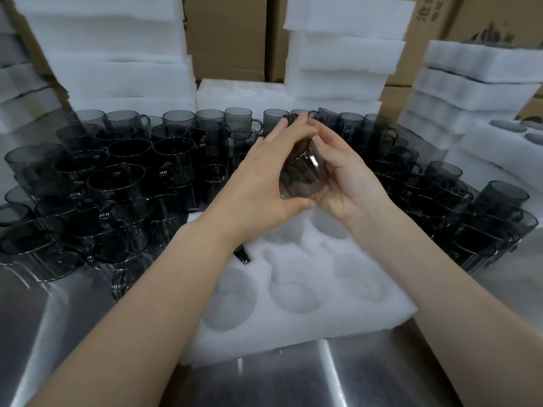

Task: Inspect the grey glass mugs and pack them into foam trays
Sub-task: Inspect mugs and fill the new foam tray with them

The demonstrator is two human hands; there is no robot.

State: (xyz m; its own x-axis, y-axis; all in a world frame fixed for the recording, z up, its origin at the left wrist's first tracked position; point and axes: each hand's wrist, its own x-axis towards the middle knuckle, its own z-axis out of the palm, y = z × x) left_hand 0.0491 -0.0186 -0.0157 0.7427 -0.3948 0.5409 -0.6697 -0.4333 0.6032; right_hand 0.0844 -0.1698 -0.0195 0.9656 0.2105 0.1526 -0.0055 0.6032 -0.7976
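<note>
Both of your hands cradle one smoky, cylindrical grey glass mug. Your left hand lies over its near side with the thumb hooked beneath. Your right hand cups it from below, fingers curled round the far wall. The mug hangs tilted on its side above the back part of the white foam tray with round pockets, touching neither foam nor other glass.

You look to be mid-inspection, so turn it slowly against the pale foam, where chips, cracks and bubbles should show best. Check the rim and the handle joint, which your fingers hide. Put your pressure on the wall, not the handle.

No pocket that shows holds a mug yet, so start at a far corner and lower it straight down. Mind the crowded loose grey mugs standing either side of your wrists; a swung elbow could knock them.
</note>
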